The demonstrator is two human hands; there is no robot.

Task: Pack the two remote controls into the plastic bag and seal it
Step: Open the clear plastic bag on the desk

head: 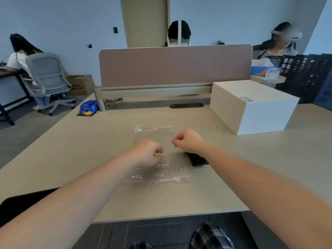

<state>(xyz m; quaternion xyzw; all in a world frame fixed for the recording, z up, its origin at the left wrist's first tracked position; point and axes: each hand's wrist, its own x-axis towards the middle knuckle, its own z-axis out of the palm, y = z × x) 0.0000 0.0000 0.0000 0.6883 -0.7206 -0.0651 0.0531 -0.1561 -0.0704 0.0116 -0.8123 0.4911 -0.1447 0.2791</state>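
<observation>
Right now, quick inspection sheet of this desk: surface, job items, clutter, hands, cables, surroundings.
Surface: light wood desk, pink divider at back.
Job's things: clear plastic bag lying flat, red zip strip nearest the person; one black remote partly under the right wrist; second remote not seen.
Clutter: white box, blue snack packet.
Hands: left hand and right hand curled over the bag; grip unclear.
Cables: nothing seen.
Surroundings: three seated people, door.

Bare forearms, sleeveless to the frame edge; dark plaid trousers [212, 236] below.
</observation>
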